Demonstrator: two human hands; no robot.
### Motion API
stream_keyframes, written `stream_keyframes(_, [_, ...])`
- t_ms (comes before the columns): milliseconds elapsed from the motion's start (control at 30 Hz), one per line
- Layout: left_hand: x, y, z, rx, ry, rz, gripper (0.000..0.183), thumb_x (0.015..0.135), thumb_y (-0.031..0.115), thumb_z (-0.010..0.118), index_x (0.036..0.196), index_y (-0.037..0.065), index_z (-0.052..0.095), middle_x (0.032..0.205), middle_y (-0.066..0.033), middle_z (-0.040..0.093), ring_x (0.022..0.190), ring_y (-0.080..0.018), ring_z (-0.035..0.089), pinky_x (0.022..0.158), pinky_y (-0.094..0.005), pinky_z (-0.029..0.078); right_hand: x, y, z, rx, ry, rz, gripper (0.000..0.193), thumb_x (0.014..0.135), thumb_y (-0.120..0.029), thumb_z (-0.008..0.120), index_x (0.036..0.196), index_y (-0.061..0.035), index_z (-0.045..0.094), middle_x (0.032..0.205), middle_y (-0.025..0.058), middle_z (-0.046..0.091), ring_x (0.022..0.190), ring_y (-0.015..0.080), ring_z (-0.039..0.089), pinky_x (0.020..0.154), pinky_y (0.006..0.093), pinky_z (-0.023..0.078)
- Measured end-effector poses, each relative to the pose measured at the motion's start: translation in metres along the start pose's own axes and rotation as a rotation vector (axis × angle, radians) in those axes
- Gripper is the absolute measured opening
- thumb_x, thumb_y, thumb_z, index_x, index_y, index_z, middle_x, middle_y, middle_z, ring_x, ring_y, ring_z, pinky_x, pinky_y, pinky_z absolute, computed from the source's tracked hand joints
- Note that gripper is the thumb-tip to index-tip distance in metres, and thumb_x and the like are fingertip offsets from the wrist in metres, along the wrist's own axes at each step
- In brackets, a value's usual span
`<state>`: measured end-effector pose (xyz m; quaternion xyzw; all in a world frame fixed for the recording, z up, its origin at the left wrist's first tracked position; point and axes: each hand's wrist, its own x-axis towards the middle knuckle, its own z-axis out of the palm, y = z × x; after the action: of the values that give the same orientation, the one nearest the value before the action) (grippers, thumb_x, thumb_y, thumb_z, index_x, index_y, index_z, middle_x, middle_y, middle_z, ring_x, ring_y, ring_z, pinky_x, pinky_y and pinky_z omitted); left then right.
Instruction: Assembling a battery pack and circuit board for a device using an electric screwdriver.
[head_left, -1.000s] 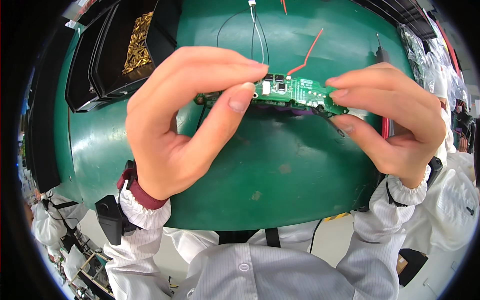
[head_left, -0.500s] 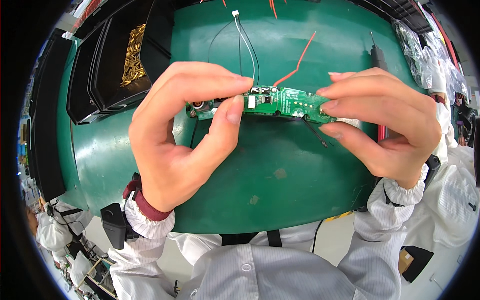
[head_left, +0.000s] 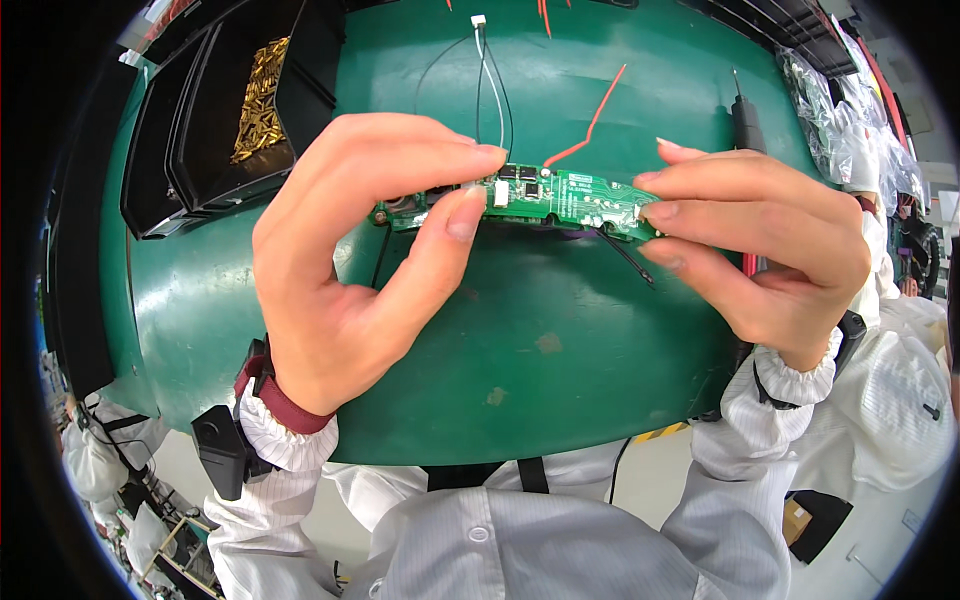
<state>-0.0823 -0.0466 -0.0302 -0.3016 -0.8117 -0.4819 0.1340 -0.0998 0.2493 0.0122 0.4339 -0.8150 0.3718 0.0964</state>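
Note:
Between my two hands is a long, narrow green circuit board [head_left: 580, 200], held up over the table. My left hand [head_left: 350, 250] pinches it between thumb and index finger near its left part, hiding some of that end. The fingers of my right hand [head_left: 770, 230] close on its right end. A red wire [head_left: 590, 125] sticks up from its upper edge. Black and white wires with a white connector [head_left: 479, 22] stretch away behind it. A short black lead [head_left: 627, 258] hangs from its lower edge.
The green table mat [head_left: 480, 370] lies below my hands. Black bins [head_left: 215, 130] stand at the back left, one holding small brass-coloured pins [head_left: 262, 105]. A black screwdriver-like tool [head_left: 744, 120] is at the back right, near clear plastic bags [head_left: 815, 100]. Another person's white sleeve [head_left: 885, 370] shows at far right.
The board has tilted slightly between my fingers, so its face catches the light differently. Both hands keep their grip, and the whole view has shifted a little.

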Motion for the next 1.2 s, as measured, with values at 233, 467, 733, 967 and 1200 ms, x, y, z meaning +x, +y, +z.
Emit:
stream_keyframes(233, [0.004, -0.003, -0.010, 0.044, -0.023, 0.032, 0.021, 0.102, 0.003, 0.066, 0.121, -0.004, 0.070, 0.123, -0.0203, 0.071, 0.114, -0.0272, 0.067, 0.099, -0.0352, 0.052, 0.006, 0.001, -0.002, 0.024, 0.013, 0.011, 0.030, 0.071, 0.017, 0.084, 0.098, 0.0058, 0.078, 0.103, 0.0261, 0.077, 0.091, 0.0320, 0.079, 0.100, 0.0553, 0.062])
stream_keyframes(467, [0.000, -0.006, -0.008, 0.035, -0.038, 0.019, 0.022, 0.105, 0.007, 0.065, 0.123, -0.003, 0.071, 0.125, -0.0192, 0.071, 0.109, -0.0216, 0.066, 0.087, -0.0295, 0.051, 0.003, 0.002, -0.005, 0.038, -0.035, 0.012, 0.031, 0.071, 0.020, 0.081, 0.099, 0.0074, 0.078, 0.103, 0.0275, 0.077, 0.090, 0.0321, 0.079, 0.102, 0.0561, 0.061])
stream_keyframes(733, [0.003, -0.020, -0.016, 0.016, -0.143, 0.111, 0.056, 0.086, 0.015, 0.088, 0.133, -0.005, 0.064, 0.132, -0.0204, 0.070, 0.126, -0.0296, 0.063, 0.108, -0.0393, 0.049, 0.004, 0.010, -0.006, 0.122, -0.035, -0.001, 0.030, 0.074, 0.021, 0.078, 0.101, 0.0089, 0.077, 0.107, 0.0276, 0.076, 0.098, 0.0337, 0.077, 0.101, 0.0513, 0.062])
stream_keyframes(967, [0.002, -0.006, -0.006, -0.051, -0.016, -0.164, 0.055, 0.093, 0.012, 0.084, 0.139, -0.005, 0.060, 0.138, -0.0160, 0.066, 0.121, -0.0217, 0.064, 0.104, -0.0340, 0.052, 0.000, 0.015, 0.005, 0.380, 0.073, 0.200, 0.023, 0.088, 0.017, 0.070, 0.109, 0.0091, 0.076, 0.115, 0.0263, 0.075, 0.104, 0.0292, 0.076, 0.090, 0.0350, 0.061])
stream_keyframes(1200, [0.002, 0.001, -0.011, -0.042, -0.031, -0.309, 0.055, 0.096, 0.014, 0.082, 0.142, -0.005, 0.058, 0.135, -0.0129, 0.065, 0.113, -0.0147, 0.065, 0.095, -0.0266, 0.053, 0.000, 0.019, 0.007, 0.416, 0.045, 0.253, 0.024, 0.092, 0.017, 0.067, 0.113, 0.0092, 0.074, 0.122, 0.0269, 0.073, 0.110, 0.0259, 0.073, 0.093, 0.0333, 0.060])
